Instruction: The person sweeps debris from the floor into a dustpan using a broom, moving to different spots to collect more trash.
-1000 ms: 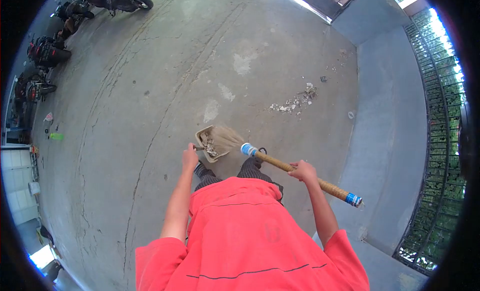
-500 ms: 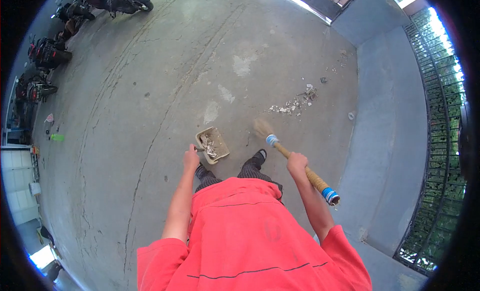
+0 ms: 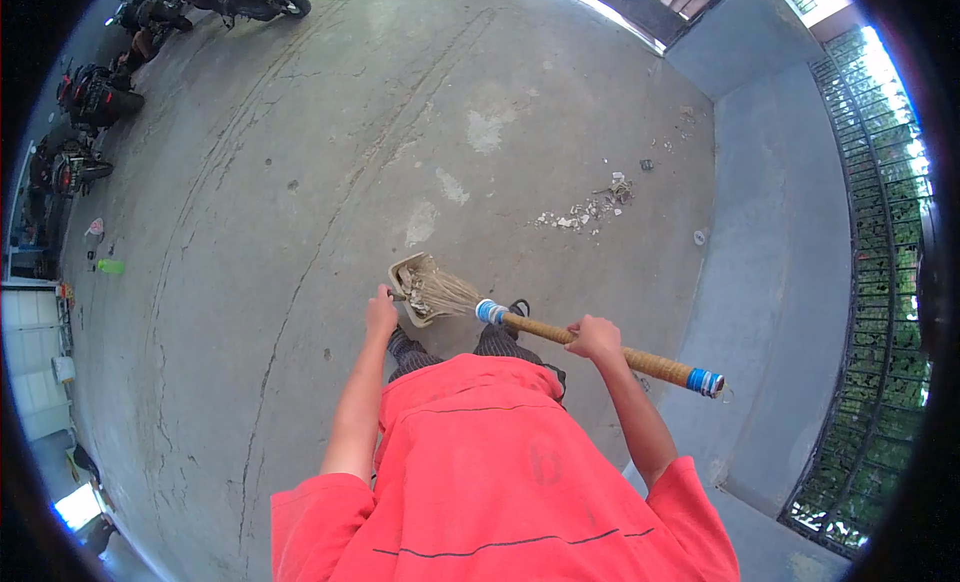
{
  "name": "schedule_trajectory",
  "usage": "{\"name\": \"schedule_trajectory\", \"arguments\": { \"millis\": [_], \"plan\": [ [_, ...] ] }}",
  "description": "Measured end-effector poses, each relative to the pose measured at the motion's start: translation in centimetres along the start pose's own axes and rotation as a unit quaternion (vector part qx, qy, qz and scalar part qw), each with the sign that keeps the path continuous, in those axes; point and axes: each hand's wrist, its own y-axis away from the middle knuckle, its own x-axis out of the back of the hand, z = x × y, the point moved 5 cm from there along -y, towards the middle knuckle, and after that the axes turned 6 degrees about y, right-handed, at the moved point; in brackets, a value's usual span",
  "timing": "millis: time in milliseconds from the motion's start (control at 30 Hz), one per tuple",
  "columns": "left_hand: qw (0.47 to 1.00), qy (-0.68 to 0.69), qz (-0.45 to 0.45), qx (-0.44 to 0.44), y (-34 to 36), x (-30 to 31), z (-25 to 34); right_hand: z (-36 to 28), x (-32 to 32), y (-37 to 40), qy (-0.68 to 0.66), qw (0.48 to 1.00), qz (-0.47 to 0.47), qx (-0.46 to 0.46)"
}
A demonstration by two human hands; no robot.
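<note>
My left hand (image 3: 381, 312) is closed around the short handle of a cream dustpan (image 3: 398, 272), which holds pale debris. My right hand (image 3: 595, 338) grips the tan wrapped handle of a broom (image 3: 650, 364) with blue and white bands. The broom's bristles (image 3: 448, 293) reach into the dustpan and lie over part of the debris. On the floor ahead and to the right lies a scattered heap of white chips and dark bits (image 3: 580, 215), apart from both tools.
A low grey wall (image 3: 765, 242) with a metal fence (image 3: 880, 242) runs along the right. Several motorcycles (image 3: 100, 102) stand at the far left. A green object (image 3: 110, 267) lies on the left of the cracked concrete floor (image 3: 300, 182). A small dark piece (image 3: 646, 165) lies beyond the heap.
The broom has swung left, its bristles going from the open floor into the dustpan, while its handle end moved right and slightly up. The dustpan has stayed nearly in place.
</note>
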Motion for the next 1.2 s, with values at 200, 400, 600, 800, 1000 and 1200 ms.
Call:
{"name": "schedule_trajectory", "arguments": {
  "millis": [200,400,600,800,1000,1200],
  "plan": [
    [1.0,0.015,0.016,-0.02,-0.2,0.2,-0.6,-1.4,1.0,-3.0,0.03,0.996,0.089,-0.009],
    [1.0,0.012,0.023,-0.005,0.7,1.0,-0.2,-3.5,2.0,-5.3,0.067,0.98,0.188,-0.023],
    [1.0,0.005,0.018,0.013,0.3,0.0,-1.0,-9.8,-0.2,-4.8,0.159,0.969,0.189,-0.001],
    [1.0,0.002,0.014,0.01,0.3,-0.1,-0.7,-9.8,-1.7,-2.5,0.148,0.974,0.157,0.065],
    [1.0,0.01,0.02,0.008,0.3,0.5,-1.1,-0.7,0.1,-0.3,0.022,0.994,0.094,0.05],
    [0.999,0.033,0.014,-0.002,-0.5,-0.1,-1.8,9.7,-9.3,-0.3,-0.268,0.95,-0.123,-0.099]
  ]
}}
